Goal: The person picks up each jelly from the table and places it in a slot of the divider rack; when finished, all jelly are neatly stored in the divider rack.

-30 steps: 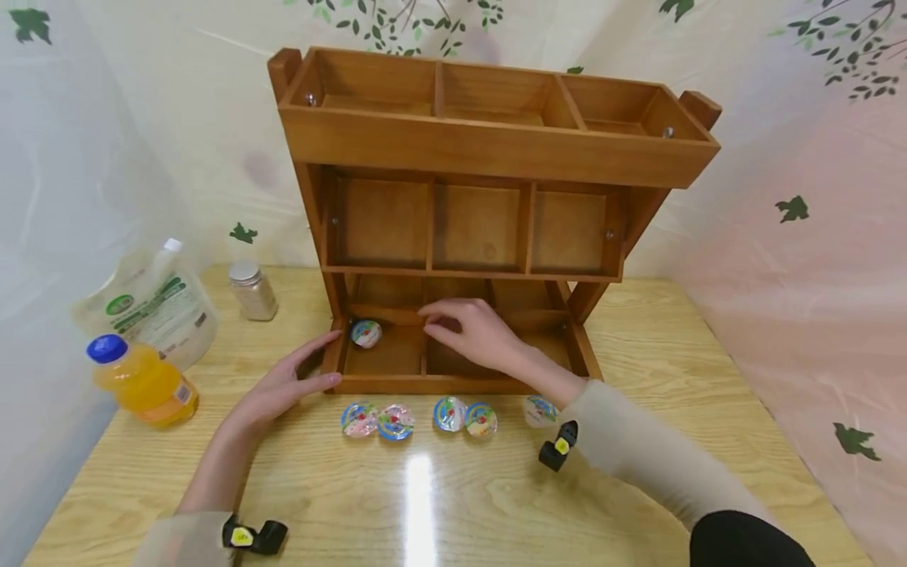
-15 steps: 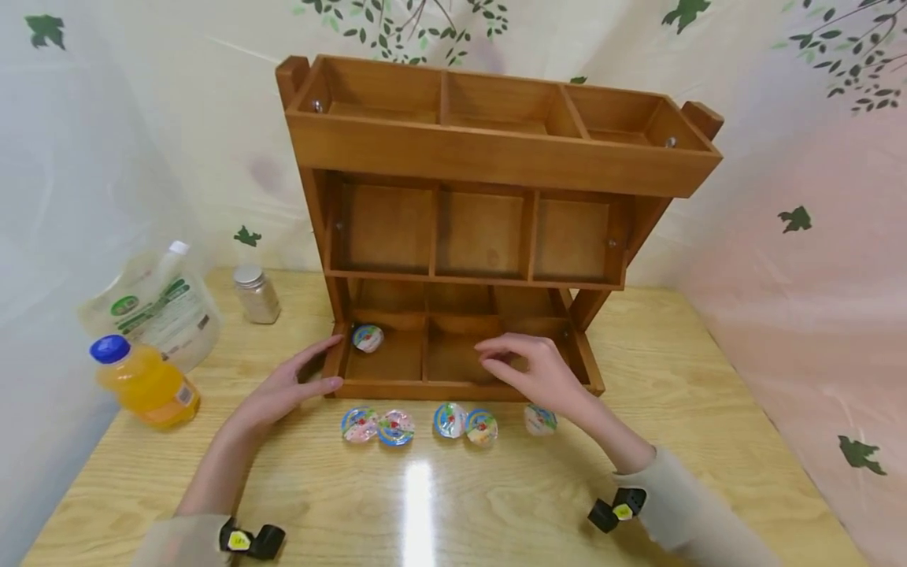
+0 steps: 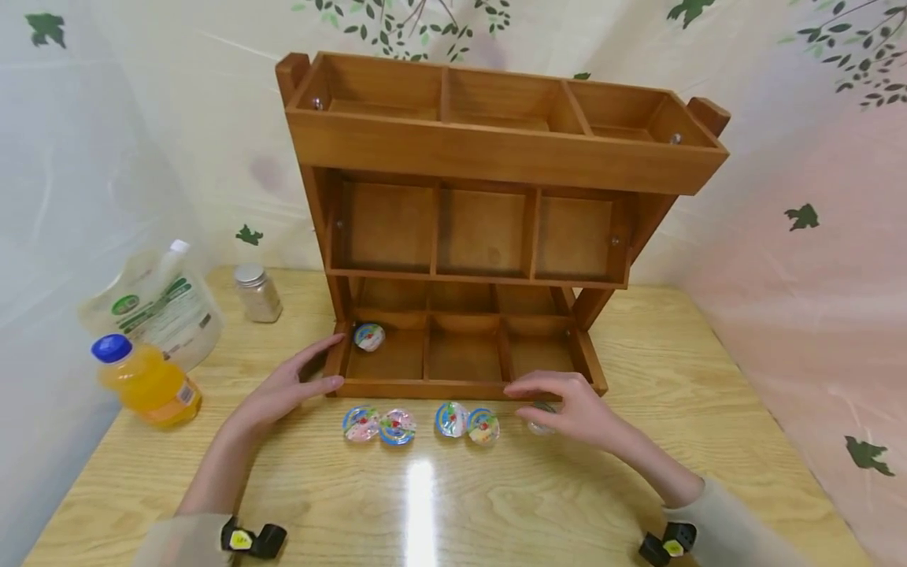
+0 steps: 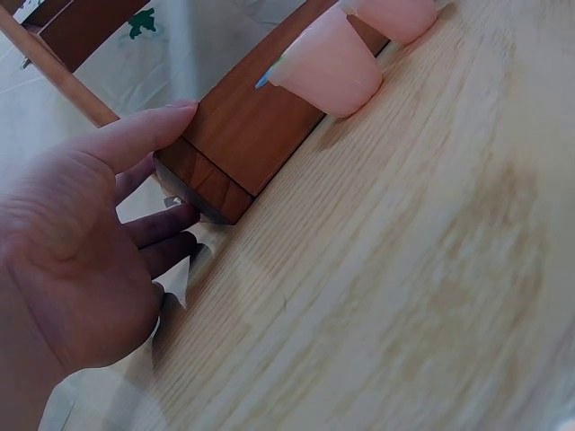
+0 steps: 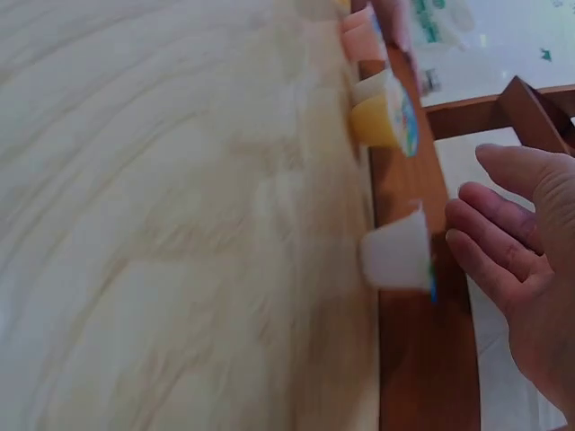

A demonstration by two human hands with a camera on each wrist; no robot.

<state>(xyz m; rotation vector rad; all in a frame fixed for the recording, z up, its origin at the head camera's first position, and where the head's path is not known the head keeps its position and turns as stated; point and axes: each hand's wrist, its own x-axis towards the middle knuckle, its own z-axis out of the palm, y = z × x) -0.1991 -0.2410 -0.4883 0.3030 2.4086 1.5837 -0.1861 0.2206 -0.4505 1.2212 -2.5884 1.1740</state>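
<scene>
My left hand [image 3: 283,390] rests against the front left corner of the brown wooden shelf rack [image 3: 453,390], thumb on the front board and fingers along the side. Over the rightmost jelly cup [image 3: 541,428] hovers my right hand [image 3: 584,411], fingers spread and holding nothing. The right wrist view shows this white cup [image 5: 395,253] apart from the fingertips. Two pink jelly cups [image 3: 397,427] stand left along the rack's front; a white one [image 3: 451,420] and a yellow one [image 3: 483,426] are at the middle. Another jelly cup [image 3: 369,337] sits in the bottom left compartment.
Above the bottom tray, the rack has a middle tier [image 3: 485,232] and an upper tier [image 3: 496,153], each split into three compartments. On the left stand an orange juice bottle [image 3: 149,386], a white pouch [image 3: 170,315] and a metal-lidded jar [image 3: 258,295].
My right hand has withdrawn from the bottom tray's middle compartment, moving right and toward me over the rightmost jelly cup. The left hand stays at the rack's corner.
</scene>
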